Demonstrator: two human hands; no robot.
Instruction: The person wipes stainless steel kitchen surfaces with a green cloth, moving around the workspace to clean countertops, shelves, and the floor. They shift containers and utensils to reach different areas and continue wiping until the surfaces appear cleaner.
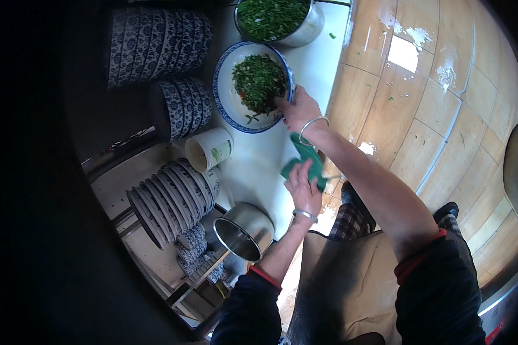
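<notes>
My right hand (301,110) grips the rim of a large white bowl (229,98) with a blue patterned border, its thumb reaching inside over the edge. Chopped green herbs (259,82) are heaped in the bowl, with some red bits and dark liquid near my thumb. My left hand (304,187) presses its fingers on a crumpled green cloth (311,161) at the counter's edge, below the bowl. Part of the cloth lies under my right wrist. Each wrist wears a silver-coloured bangle.
A metal pot of chopped greens (272,17) stands beyond the bowl on the white counter (259,168). To the left are stacked patterned bowls (159,47), a plastic tub (209,148), stacked plates (172,202) and a steel pot (246,230). The tiled floor (414,108) has wet patches and scraps.
</notes>
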